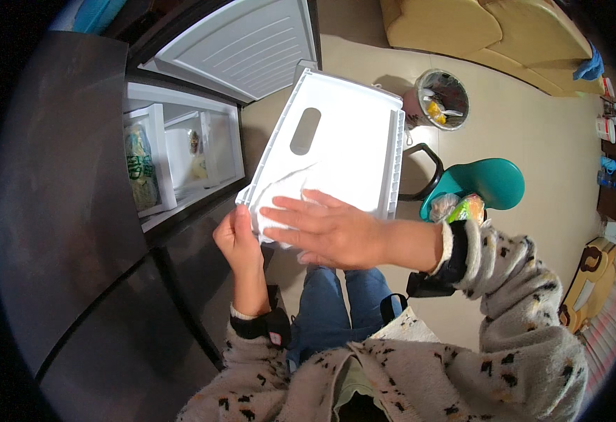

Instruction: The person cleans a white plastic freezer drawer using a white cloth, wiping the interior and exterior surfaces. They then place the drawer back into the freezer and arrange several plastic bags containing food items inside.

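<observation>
A white plastic refrigerator drawer [350, 121] with an oval slot and ribbed edge rails is held up in front of me, over my knees. My left hand [238, 237] grips its near left corner, thumb on top. A white cloth [281, 208] lies bunched on that same corner. My right hand [329, 227] holds the cloth against the drawer, its fingers spread and nearly flat. Part of the cloth is hidden beneath the palm. To the left stands a dark refrigerator [70, 158] with one compartment [197, 153] uncovered and its door [239, 47] swung out.
Inside the compartment, a bagged food item [140, 169] sits behind a white bin wall. Beyond the drawer are a lined trash bin [440, 100] and a green stool [492, 182] with plastic-wrapped packages [466, 208]. A tan sofa [477, 42] is at the far side.
</observation>
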The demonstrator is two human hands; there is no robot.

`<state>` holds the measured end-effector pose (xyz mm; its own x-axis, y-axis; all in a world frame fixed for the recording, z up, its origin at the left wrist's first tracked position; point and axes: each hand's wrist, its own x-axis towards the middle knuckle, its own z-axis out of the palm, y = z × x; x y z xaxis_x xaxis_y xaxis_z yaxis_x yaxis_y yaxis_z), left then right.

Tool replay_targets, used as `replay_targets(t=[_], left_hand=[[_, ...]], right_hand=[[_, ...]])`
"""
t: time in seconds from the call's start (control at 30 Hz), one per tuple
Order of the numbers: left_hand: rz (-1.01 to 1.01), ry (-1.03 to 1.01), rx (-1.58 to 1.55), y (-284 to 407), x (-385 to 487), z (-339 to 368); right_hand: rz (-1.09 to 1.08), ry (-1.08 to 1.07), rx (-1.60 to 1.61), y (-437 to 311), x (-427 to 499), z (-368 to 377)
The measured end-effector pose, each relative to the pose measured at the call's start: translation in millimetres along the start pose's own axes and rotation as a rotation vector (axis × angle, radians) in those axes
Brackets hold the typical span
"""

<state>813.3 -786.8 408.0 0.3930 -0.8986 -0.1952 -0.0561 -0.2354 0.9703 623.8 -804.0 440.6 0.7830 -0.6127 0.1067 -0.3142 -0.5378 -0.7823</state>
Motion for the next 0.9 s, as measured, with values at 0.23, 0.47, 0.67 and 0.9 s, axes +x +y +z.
replay_targets(t=[0.23, 0.47, 0.67, 0.9], left_hand=[[0.029, 0.017, -0.045, -7.3, 1.6, -22.4], [0.078, 0.063, -0.027, -1.4, -8.4, -34.0], [0.047, 0.106, 0.104, -1.0, -3.3, -30.9], [-0.029, 0.143, -0.102, -10.1, -5.0, -29.0]], right_hand=[[-0.033, -0.099, -0.044, 34.8, 19.9, -5.3], [0.250, 0.085, -0.338, 135.9, 24.4, -33.3], [0.339, 0.148, -0.018, 167.6, 3.6, -22.5], [0.453, -0.074, -0.089, 55.6, -44.8, -12.9]])
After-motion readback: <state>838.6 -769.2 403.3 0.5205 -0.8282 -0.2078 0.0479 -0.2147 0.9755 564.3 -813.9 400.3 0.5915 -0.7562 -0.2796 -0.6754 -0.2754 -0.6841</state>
